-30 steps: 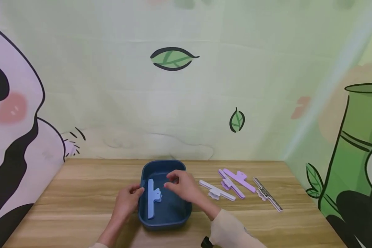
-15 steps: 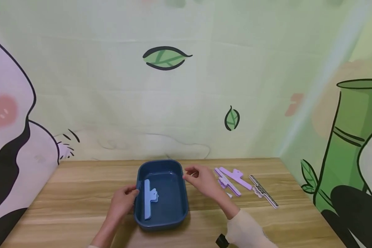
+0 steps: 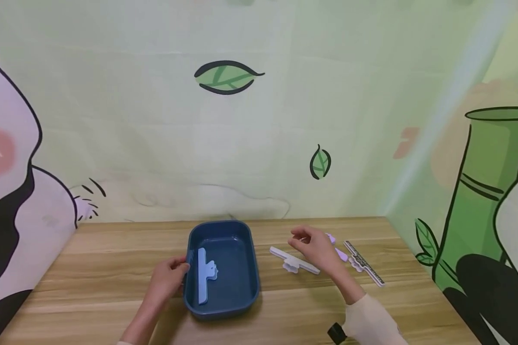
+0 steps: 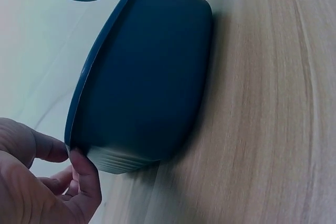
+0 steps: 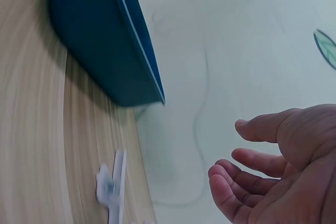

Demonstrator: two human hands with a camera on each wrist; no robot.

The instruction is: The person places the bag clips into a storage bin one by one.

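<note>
In the head view my left hand (image 3: 166,279) grips the left rim of a dark blue plastic bin (image 3: 230,275). The left wrist view shows its thumb and a finger pinching that rim. A light blue long-bar clip (image 3: 203,278) lies inside along the bin's left side. To the right of the bin, my right hand (image 3: 317,249) hovers over the table with nothing in its grasp, fingers loosely bent and thumb apart. Under and behind it are purple clips (image 3: 341,254), mostly hidden. A white clip (image 3: 300,265) lies just left of it, and a white clip with dark markings (image 3: 369,268) to its right.
The wooden table (image 3: 112,258) meets a pale green cloth backdrop (image 3: 155,120) printed with leaves, a panda and bamboo. A black object (image 3: 336,333) is at the right wrist, by the sleeve.
My right hand has moved right, from above the bin to over the clips. The left hand has stayed at the bin's rim. The head view has shifted slightly.
</note>
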